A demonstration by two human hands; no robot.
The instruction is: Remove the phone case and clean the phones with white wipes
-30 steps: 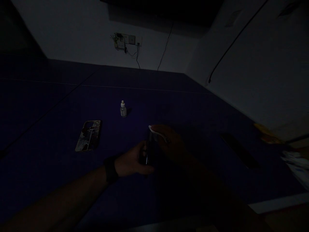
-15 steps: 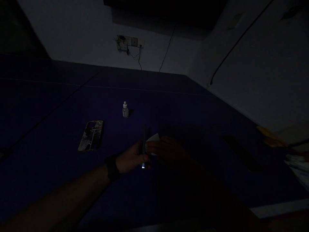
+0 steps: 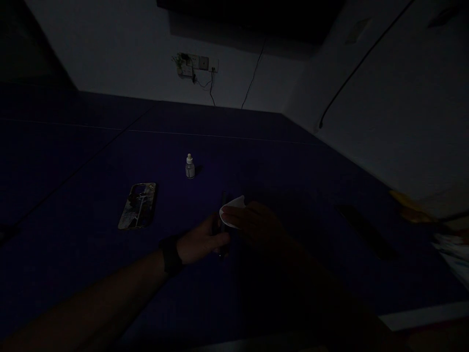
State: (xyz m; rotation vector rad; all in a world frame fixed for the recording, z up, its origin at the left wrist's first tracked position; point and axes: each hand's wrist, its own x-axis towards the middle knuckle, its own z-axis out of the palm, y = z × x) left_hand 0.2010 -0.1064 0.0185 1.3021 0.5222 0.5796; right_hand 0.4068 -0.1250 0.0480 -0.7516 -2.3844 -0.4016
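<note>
In dim light my left hand [image 3: 201, 242], with a dark watch [image 3: 170, 254] on the wrist, is closed around a thin dark phone [image 3: 223, 226], seen nearly edge-on. My right hand [image 3: 258, 222] is closed on a white wipe [image 3: 234, 203], which it presses against the phone's right side and upper edge. Whether the wipe is paper or fabric cannot be made out. Left of the hands a patterned phone case [image 3: 138, 206] lies flat. A small bottle with a white dropper cap [image 3: 189, 167] stands upright beyond them.
All this is on a dark blue table [image 3: 164, 156] against the wall. A dark flat object [image 3: 366, 232] lies to the right, with a yellow item [image 3: 410, 208] and a white bag-like item [image 3: 452, 252] past it. Wall sockets [image 3: 198, 62] with cables are at the back.
The white wipe has moved up and left, over the phone's upper edge. The phone has turned slightly, and its bright lower-end glint is mostly gone.
</note>
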